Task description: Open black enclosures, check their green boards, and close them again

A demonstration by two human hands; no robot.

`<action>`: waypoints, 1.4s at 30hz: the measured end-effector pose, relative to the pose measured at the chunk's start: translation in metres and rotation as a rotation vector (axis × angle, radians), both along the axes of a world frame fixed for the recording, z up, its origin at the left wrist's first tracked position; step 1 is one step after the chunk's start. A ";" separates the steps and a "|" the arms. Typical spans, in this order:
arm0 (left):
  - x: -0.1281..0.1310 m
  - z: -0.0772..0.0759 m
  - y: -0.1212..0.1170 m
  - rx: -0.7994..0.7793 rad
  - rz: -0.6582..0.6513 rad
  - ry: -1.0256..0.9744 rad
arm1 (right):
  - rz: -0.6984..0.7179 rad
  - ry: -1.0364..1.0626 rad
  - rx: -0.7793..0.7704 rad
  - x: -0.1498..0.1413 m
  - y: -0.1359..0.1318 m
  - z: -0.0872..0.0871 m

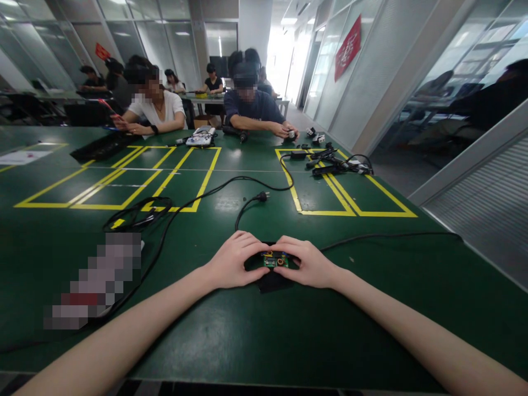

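A small green circuit board (pixel 271 263) with copper-wound coils is held just above the table, pinched from both sides. My left hand (pixel 237 258) grips its left end between thumb and fingers. On the opposite end, the thumb and fingers of my right hand (pixel 309 261) close on the same board. Beneath the board lies a flat black piece (pixel 274 283), partly covered by my hands; I cannot make out what it is. Just beyond my hands, a black power plug (pixel 263 196) rests on the green table (pixel 256 341) with its cord running toward me.
A blurred-out, long pale object (pixel 99 280) lies at left beside a coiled black cable (pixel 138 215). Another cable crosses the middle. Yellow tape (pixel 190 209) marks rectangles on the table. Black adapters and cords (pixel 330 162) are heaped at right. Two people (pixel 251 104) sit across the table.
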State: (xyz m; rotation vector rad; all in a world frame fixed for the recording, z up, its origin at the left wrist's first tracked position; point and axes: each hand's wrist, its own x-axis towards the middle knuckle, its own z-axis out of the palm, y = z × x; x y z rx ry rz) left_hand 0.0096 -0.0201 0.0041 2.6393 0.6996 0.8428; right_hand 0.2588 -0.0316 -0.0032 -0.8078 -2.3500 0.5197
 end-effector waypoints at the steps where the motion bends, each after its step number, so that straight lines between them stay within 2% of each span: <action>1: 0.000 0.000 0.000 -0.010 0.007 0.000 | -0.010 0.013 -0.002 0.001 0.001 0.000; 5: 0.002 -0.001 0.001 -0.057 0.044 0.019 | -0.050 0.079 -0.015 0.002 0.002 -0.002; 11: 0.002 -0.003 0.002 -0.038 0.085 0.043 | -0.089 0.133 0.006 0.004 0.004 -0.004; 22: 0.000 -0.011 0.003 -0.054 0.083 0.076 | -0.079 0.201 -0.006 0.002 0.004 -0.001; 26: 0.000 -0.007 0.002 -0.027 0.068 0.053 | -0.106 0.172 -0.012 0.001 0.007 -0.007; 29: 0.001 -0.005 0.003 0.007 0.105 0.019 | -0.115 0.139 -0.006 0.000 0.009 -0.008; 39: -0.001 -0.013 0.007 0.046 0.141 -0.042 | -0.112 0.006 0.117 0.005 0.007 -0.003; 42: -0.001 -0.014 0.007 0.030 0.172 -0.056 | -0.125 -0.027 0.106 0.004 0.008 -0.005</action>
